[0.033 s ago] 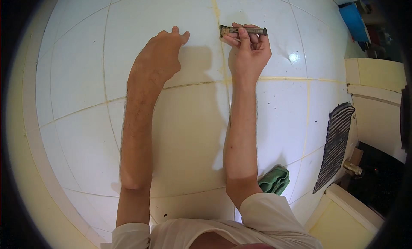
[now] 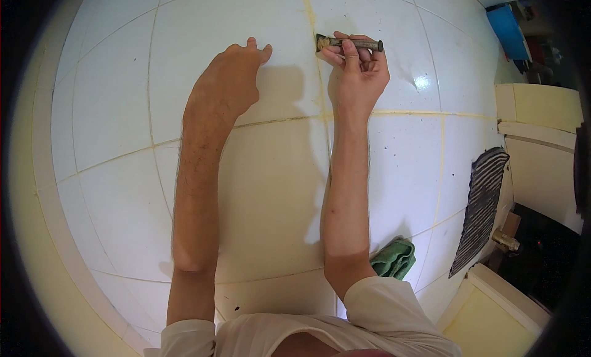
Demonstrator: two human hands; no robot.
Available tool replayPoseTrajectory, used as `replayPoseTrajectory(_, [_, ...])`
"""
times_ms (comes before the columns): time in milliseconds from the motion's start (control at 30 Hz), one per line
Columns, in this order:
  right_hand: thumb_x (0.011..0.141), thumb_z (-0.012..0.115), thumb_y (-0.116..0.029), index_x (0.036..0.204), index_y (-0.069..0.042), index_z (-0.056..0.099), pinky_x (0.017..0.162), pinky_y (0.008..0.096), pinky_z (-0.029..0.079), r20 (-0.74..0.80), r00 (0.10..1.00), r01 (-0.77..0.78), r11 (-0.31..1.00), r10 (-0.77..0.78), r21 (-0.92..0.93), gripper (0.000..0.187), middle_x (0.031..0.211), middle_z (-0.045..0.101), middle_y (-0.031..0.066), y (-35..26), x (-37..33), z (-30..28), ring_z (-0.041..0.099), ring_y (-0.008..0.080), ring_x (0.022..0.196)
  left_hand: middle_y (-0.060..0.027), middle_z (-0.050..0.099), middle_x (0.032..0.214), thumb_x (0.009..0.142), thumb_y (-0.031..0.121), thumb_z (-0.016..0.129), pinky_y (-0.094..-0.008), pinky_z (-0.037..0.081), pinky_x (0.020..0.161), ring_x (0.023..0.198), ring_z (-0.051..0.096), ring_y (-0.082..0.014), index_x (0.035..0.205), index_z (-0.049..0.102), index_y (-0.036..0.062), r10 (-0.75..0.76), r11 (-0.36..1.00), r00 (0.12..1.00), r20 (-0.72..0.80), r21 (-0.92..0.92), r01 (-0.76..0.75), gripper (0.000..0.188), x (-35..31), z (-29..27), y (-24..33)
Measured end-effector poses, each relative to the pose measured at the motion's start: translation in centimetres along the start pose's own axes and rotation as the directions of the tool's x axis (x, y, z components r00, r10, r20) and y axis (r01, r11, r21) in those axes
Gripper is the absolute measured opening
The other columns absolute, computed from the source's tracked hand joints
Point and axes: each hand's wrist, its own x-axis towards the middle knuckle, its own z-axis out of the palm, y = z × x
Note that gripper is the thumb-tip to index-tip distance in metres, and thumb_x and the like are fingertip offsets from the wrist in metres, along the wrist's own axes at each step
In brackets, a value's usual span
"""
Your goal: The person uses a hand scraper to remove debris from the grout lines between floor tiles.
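My right hand [image 2: 363, 61] is closed round a short hand tool [image 2: 363, 44] with a grey, round handle, gripped between thumb and fingers. The tool lies almost level, its dark, flat head smeared with yellowish paste and pointing left. That head is at a yellow grout line [image 2: 319, 80] between white floor tiles; whether it touches cannot be told. To its left, my left hand [image 2: 228, 80] is back-up over a tile [image 2: 283, 24], holding nothing that I can see. Two of its fingertips show apart; the other fingers are hidden beneath the hand.
A crumpled green cloth [image 2: 395, 258] lies by my right elbow. Farther right is a black-and-white striped mat [image 2: 482, 209], beside a metal fitting [image 2: 507, 240] and a dark opening [image 2: 542, 264]. A blue container [image 2: 508, 32] stands at the far right. A pale wall edge curves along the left.
The tool's head has turned very slightly in my right fingers. Both arms and my left hand stay where they were.
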Motion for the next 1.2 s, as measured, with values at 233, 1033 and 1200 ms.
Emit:
replayPoseTrajectory(233, [0.102,0.052,0.003,0.108,0.007,0.054,0.075,0.0352,0.067,0.027,0.999,-0.034,0.999,0.034,0.015,0.007,0.103,0.069,0.0184,-0.2,0.1,-0.2,0.071,0.0203,0.083,-0.0071,0.048,0.155,0.07,-0.002,0.08,-0.0423,0.048,0.111,0.133,0.052,-0.0308,0.149,0.051,0.0195,0.001,1.0,1.0,-0.018,0.0,-0.001,0.087,0.0,-0.1,0.2])
replayPoseTrajectory(1033, [0.103,0.054,-0.003,0.102,0.001,0.053,0.049,0.0253,0.044,0.128,0.971,-0.19,0.975,0.204,-0.112,0.004,0.082,0.071,0.0122,-0.2,-0.3,-0.7,0.057,0.0108,0.058,-0.0107,0.049,0.154,0.067,-0.003,0.08,-0.0424,0.049,0.11,0.132,0.054,-0.033,0.148,0.052,0.0173,0.005,1.0,1.0,-0.013,-0.013,-0.005,0.088,0.3,0.7,-0.7])
replayPoseTrajectory(1200, [0.101,0.056,-0.001,0.101,0.004,0.054,0.051,0.0283,0.051,0.086,0.99,-0.108,0.994,0.108,0.0,0.005,0.089,0.07,0.0155,-0.6,-0.6,1.3,0.062,0.0145,0.06,-0.0114,0.049,0.154,0.066,-0.004,0.081,-0.0426,0.052,0.107,0.129,0.056,-0.0331,0.147,0.053,0.0169,-0.02,1.0,1.0,-0.015,0.024,0.021,0.088,-0.5,-1.3,-1.2])
